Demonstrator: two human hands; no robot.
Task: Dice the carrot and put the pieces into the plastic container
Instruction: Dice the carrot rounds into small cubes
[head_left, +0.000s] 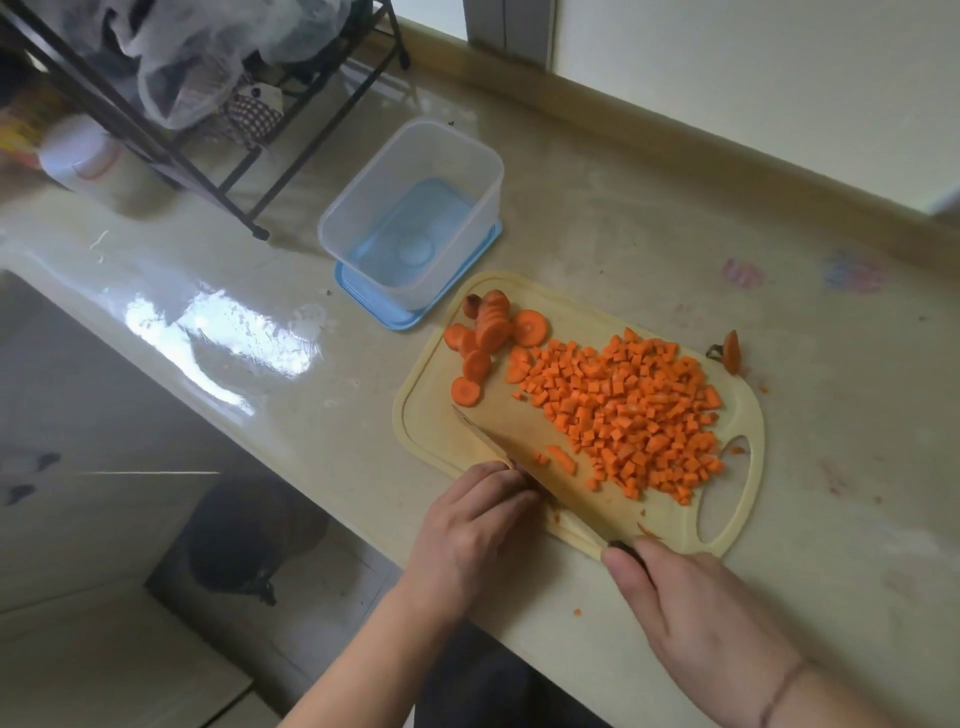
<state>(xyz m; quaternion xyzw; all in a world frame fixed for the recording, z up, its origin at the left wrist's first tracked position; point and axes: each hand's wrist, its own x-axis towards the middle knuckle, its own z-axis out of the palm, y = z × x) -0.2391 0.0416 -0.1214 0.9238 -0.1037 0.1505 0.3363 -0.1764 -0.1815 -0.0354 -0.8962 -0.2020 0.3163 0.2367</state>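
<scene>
In the head view, a knife (524, 470) is held by its dark handle in the right hand (696, 618), whose fingers are curled round it at the near edge of the cutting board (737, 499). The blade's long axis runs diagonally, its tip pointing away and to the left, toward the uncut carrot slices (483, 338). The left hand (472, 530) is set beside the blade with its fingers bent over, seemingly to steady carrot for cutting; whether anything is pinned beneath it cannot be told. A few small carrot strips (558, 457) lie just right of the blade. The diced carrot (628, 415) is heaped across the board's right half, presumably pushed clear of the cutting zone. The plastic container (415, 208) stands on a blue lid (363, 304) just beyond the board's far corner, with no carrot seen inside, likely kept near for the transfer.
</scene>
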